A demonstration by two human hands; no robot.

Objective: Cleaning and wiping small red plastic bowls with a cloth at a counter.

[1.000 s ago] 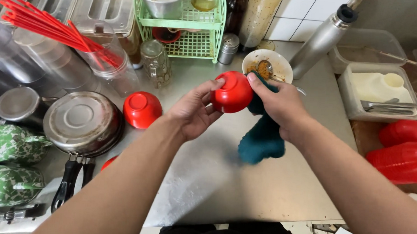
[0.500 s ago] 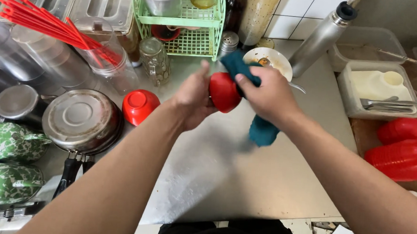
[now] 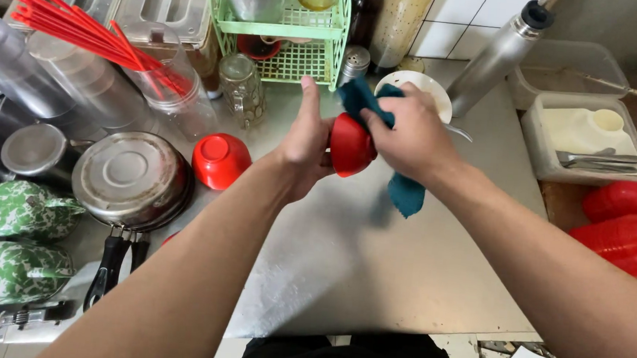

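Two hands meet above the steel desk (image 3: 371,278) in the head view. The left hand (image 3: 304,150) cups a small red bowl (image 3: 351,144), thumb raised; the right hand (image 3: 408,136) is curled around a teal cloth (image 3: 406,195), pressing it onto the bowl's rim. Bare desk lies below and to the right; a second red bowl (image 3: 220,160), stacked pans (image 3: 130,182) and a green basket (image 3: 298,38) crowd the left and back. Since earlier, the cloth has bunched higher over the bowl.
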